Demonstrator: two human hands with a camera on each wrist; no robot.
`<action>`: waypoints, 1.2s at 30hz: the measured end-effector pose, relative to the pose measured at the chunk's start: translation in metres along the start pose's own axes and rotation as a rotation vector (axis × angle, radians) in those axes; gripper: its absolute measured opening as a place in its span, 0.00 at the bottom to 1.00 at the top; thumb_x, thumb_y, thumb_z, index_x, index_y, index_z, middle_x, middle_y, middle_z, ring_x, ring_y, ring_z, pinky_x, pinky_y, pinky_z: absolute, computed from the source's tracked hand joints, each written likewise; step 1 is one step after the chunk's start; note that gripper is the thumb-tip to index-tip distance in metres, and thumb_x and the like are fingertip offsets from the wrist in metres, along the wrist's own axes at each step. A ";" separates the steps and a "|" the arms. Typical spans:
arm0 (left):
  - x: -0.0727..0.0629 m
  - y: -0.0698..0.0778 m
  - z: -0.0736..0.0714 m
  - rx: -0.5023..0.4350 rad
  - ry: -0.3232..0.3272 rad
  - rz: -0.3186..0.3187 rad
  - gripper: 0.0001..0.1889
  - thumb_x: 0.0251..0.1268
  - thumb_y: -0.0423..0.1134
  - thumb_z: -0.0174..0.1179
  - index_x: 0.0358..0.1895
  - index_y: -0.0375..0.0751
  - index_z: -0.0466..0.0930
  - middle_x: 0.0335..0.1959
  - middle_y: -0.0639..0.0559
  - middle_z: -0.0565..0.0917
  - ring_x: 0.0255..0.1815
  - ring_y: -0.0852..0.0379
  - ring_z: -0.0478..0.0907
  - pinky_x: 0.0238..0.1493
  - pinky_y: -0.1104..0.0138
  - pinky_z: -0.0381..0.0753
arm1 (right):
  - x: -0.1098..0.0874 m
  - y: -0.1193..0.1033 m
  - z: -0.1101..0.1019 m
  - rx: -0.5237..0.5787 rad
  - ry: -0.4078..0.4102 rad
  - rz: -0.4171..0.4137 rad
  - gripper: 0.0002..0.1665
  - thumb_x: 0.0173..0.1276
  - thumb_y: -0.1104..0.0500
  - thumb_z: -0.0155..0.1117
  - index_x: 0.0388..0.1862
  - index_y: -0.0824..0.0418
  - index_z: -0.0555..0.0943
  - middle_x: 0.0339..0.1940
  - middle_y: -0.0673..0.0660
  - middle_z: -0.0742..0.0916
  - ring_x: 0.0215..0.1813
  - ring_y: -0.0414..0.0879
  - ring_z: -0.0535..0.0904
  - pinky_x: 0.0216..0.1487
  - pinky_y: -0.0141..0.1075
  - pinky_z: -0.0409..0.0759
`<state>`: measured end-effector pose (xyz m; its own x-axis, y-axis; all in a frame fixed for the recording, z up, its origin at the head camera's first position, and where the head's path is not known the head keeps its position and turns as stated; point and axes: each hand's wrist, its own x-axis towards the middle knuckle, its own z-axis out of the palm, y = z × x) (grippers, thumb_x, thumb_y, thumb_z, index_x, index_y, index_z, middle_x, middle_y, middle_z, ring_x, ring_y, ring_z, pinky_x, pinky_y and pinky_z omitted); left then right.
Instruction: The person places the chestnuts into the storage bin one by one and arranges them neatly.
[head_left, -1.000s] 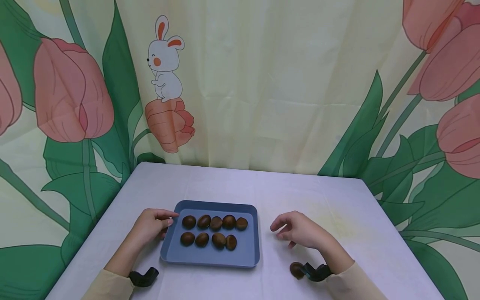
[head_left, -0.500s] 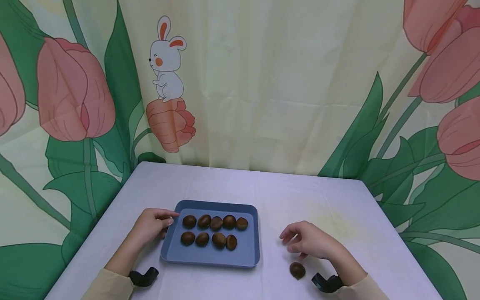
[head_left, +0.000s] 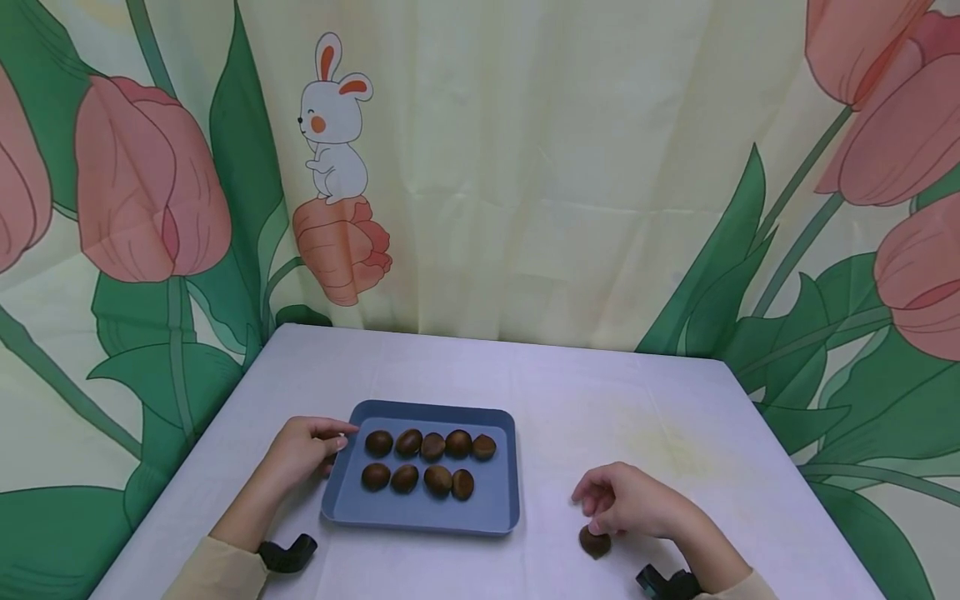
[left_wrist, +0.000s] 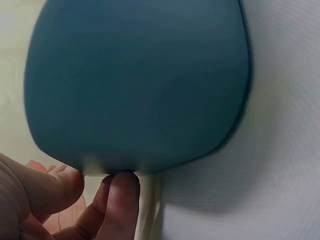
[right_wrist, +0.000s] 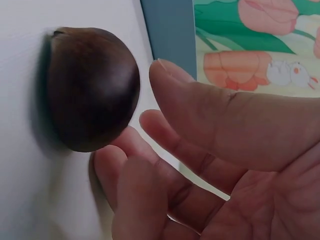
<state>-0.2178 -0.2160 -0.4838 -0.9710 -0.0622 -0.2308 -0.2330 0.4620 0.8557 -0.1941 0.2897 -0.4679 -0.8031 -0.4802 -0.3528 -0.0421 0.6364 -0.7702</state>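
Observation:
A blue tray lies on the table with several brown chestnuts in two rows. My left hand holds the tray's left side, its index finger over the rim and thumb beside it. The left wrist view shows those fingers at the edge of the tray's wall. Right of the tray, a single chestnut sits on the cloth. My right hand is low over it. In the right wrist view, the thumb stands apart from the dark, glossy chestnut, with curved fingertips close beneath it.
A white cloth covers the table. Behind hangs a curtain printed with tulips, leaves and a rabbit on a carrot. A black wrist camera sits on the left wrist and another camera on the right.
My right hand has moved right and down toward the person, from beside the tray to the lone chestnut. The left hand, tray and chestnuts stay as they were.

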 end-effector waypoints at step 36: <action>0.001 -0.003 0.000 0.001 -0.001 -0.001 0.14 0.76 0.30 0.63 0.59 0.38 0.90 0.58 0.35 0.86 0.38 0.51 0.81 0.33 0.63 0.84 | -0.006 0.000 0.011 -0.117 0.036 -0.051 0.17 0.55 0.72 0.80 0.38 0.54 0.87 0.33 0.51 0.88 0.36 0.44 0.82 0.37 0.32 0.80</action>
<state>-0.2186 -0.2172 -0.4864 -0.9707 -0.0614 -0.2324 -0.2340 0.4627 0.8551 -0.1833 0.2858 -0.4716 -0.8190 -0.4928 -0.2939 -0.1508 0.6791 -0.7184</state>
